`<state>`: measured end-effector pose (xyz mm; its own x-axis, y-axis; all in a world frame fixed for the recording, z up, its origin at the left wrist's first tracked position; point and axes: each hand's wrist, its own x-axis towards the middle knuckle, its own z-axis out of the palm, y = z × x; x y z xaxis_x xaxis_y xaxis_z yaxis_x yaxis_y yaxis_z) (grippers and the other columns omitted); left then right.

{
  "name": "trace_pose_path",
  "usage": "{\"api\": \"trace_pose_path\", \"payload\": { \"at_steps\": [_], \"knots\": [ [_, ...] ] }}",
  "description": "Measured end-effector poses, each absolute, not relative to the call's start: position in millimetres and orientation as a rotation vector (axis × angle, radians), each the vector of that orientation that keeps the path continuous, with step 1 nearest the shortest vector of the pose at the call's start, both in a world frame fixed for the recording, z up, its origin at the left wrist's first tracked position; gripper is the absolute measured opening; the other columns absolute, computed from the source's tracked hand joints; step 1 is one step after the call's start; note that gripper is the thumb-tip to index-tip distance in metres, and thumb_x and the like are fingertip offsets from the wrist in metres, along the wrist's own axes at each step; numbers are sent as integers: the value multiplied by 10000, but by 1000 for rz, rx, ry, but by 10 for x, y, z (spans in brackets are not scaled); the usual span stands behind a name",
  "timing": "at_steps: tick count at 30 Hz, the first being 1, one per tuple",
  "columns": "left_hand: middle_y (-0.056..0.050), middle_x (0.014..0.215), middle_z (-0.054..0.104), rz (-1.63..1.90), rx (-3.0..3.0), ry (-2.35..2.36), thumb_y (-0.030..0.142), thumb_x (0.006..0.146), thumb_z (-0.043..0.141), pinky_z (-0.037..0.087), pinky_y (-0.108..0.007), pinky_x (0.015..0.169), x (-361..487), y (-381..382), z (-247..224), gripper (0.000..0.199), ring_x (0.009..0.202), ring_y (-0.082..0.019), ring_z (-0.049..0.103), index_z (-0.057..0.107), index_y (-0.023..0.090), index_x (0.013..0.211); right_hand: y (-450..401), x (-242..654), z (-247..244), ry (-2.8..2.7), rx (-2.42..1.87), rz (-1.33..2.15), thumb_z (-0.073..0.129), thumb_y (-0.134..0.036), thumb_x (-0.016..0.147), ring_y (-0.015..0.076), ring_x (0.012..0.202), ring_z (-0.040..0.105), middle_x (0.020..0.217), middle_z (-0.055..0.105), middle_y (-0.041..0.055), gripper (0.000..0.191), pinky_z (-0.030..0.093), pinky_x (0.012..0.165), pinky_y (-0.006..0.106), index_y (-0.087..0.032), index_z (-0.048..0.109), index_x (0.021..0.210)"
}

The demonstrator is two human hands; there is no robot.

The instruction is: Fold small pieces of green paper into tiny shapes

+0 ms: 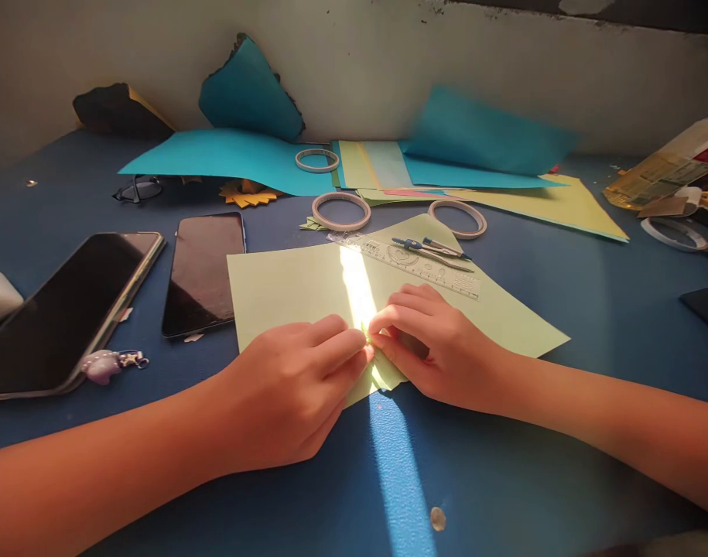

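Observation:
A pale green sheet of paper [289,286] lies on the blue table, crossed by a bright strip of sunlight. Over its front part, my left hand [301,383] and my right hand [438,340] meet at the fingertips. Both pinch a small green paper piece [382,371], whose shape is washed out by glare and partly hidden by the fingers. Just beyond my right hand, a clear ruler [446,282] rests on the sheet, with a blue compass [423,247] on top of it.
Two phones [69,302] [206,271] lie at the left beside a purple charm [105,365]. Tape rings [365,211] [482,224] sit behind the sheet. Blue paper [231,158] and yellow paper [568,205] are along the wall. A plastic packet [661,166] stands at the right.

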<state>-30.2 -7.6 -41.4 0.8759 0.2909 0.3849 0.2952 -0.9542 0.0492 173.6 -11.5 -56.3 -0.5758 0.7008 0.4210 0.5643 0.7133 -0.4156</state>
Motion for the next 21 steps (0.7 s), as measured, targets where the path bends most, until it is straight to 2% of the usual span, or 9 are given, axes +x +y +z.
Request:
{"api": "trace_pose_path", "payload": {
  "at_steps": [5,12,21],
  "knots": [
    [-98,811,588,-591,-3025,-473,88,864,360,515,-319,659,-291,-77,-392,241,773,-195,553,592,131,818,-107,1731,-556,-2358,-957,320,451,-86,838,132,634,383,656,501,1,106,317,630,299,-166,497,785],
    [-88,881,613,-611,-2971,-411,67,867,370,492,-326,721,-285,-80,-388,244,899,-209,558,600,132,818,-108,1735,-545,-2348,-956,372,445,-96,845,127,626,374,638,488,-10,109,314,629,293,-170,486,776],
    [-75,923,627,-528,-2973,-364,57,847,417,453,-342,694,-290,-89,-381,212,930,-238,535,622,100,816,-110,1741,-538,-2358,-963,372,449,-94,837,132,635,381,639,487,-9,106,308,635,294,-168,491,774]
  ]
}}
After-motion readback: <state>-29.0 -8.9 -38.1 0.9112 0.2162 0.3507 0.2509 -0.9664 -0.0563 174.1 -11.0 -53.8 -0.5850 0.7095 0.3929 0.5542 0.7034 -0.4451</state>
